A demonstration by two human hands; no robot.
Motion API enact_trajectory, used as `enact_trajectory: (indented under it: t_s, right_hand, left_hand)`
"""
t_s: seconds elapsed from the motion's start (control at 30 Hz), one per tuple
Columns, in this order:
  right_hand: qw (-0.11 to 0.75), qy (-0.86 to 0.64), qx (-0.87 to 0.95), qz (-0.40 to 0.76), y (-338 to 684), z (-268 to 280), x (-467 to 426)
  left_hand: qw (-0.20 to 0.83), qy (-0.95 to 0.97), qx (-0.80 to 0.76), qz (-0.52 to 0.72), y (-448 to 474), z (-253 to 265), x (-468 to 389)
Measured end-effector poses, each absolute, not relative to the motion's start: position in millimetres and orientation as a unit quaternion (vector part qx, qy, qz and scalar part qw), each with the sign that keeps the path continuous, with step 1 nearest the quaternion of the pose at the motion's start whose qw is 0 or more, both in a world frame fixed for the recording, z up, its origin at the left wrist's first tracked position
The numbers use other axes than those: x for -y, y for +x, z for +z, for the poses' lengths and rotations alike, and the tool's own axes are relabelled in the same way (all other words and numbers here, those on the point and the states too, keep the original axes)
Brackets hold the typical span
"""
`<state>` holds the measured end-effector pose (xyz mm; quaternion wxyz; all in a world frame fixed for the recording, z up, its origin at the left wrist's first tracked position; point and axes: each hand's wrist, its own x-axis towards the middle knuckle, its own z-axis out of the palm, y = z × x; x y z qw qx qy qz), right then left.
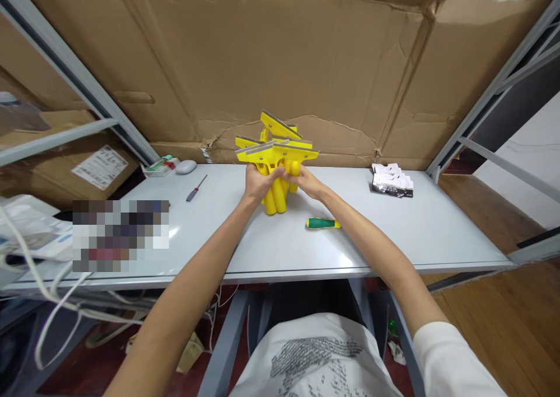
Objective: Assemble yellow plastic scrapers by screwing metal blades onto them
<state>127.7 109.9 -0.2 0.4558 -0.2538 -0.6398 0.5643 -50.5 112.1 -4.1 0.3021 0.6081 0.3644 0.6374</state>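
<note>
Several yellow scrapers (276, 200) stand bunched together on the grey-white table, handles down and wide heads up. Their heads carry thin grey edges and fan out in different directions. My left hand (259, 182) is closed round the left side of the bunch, just below the heads. From the right, my right hand (308, 182) grips the same bunch, its fingers partly hidden behind the handles. A green and yellow screwdriver handle (322, 223) lies close to my right forearm; its far end is hidden by the arm.
A small screwdriver (196, 188) lies at left, near a grey computer mouse (186, 166) and a small box (160, 166). Black-and-white packets (391, 181) are piled at right. A cardboard sheet (284, 58) walls off the table's back. White cables (30, 257) hang at the left edge.
</note>
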Motion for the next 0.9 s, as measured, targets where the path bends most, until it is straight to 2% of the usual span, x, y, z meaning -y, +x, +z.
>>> enact_trajectory:
  t_s: [0.23, 0.5, 0.63, 0.9]
  right_hand:
    - [0.491, -0.245, 0.633, 0.546, 125.0, -2.9, -114.4]
    - [0.574, -0.272, 0.606, 0.479, 127.2, 17.2, -121.7]
    - [0.565, -0.277, 0.609, 0.483, 125.5, 20.5, -121.3]
    - [0.545, -0.28, 0.597, 0.517, 116.2, 2.8, -108.1]
  left_hand:
    - [0.335, 0.674, -0.348, 0.559, -59.1, -6.6, -118.1]
    - [0.264, 0.625, -0.374, 0.633, -41.8, -4.9, -120.1]
    - [0.259, 0.609, -0.373, 0.651, -38.7, -3.9, -118.8]
    - [0.318, 0.616, -0.381, 0.612, -44.9, -26.4, -105.6]
